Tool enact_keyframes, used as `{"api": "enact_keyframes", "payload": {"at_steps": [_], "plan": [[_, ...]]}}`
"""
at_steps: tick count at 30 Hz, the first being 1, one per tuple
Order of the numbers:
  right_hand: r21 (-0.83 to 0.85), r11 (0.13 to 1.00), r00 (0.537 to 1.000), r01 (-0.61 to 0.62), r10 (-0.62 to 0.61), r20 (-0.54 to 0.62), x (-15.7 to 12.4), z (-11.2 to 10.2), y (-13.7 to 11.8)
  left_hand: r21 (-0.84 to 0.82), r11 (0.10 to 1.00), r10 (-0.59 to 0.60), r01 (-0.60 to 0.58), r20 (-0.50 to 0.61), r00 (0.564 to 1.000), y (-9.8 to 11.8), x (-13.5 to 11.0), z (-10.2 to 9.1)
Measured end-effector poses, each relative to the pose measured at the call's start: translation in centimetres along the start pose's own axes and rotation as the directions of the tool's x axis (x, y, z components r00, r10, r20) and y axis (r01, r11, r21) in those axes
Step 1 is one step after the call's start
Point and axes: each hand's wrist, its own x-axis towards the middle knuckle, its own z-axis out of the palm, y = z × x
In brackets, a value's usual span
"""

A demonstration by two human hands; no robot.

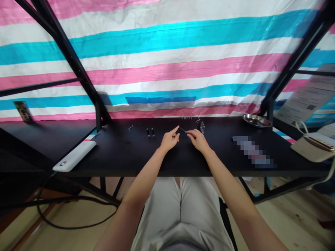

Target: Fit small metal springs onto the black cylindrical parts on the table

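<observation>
Both my hands are over the middle of a black table. My right hand pinches one end of a thin dark rod-like piece. My left hand has its forefinger stretched out, the tip touching the other end of that piece, the remaining fingers curled. Two small dark cylinders stand left of my left hand. A small cluster of silvery parts lies just beyond my right hand.
A round metal dish sits at the back right. A white flat device lies on the left table edge, another white device at the far right. A striped tarp hangs behind. Black frame posts rise at both sides.
</observation>
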Motion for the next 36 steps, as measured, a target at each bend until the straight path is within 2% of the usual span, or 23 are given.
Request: {"api": "enact_keyframes", "payload": {"at_steps": [13,24,36], "plan": [[0.006,1.000,1.000,0.000,0.000,-0.020,0.03,0.07,-0.14,0.182,0.976,0.097,-0.116,0.113,0.989,-0.53,-0.35,0.36],[0.082,0.996,1.000,-0.030,0.029,0.006,-0.15,0.17,-0.37,0.193,0.976,0.080,-0.105,0.136,0.988,-0.26,-0.42,0.34],[0.078,0.997,1.000,-0.018,0.016,0.026,-0.22,0.17,-0.50,0.167,0.980,0.087,-0.111,0.146,0.986,-0.01,-0.61,0.55]]}}
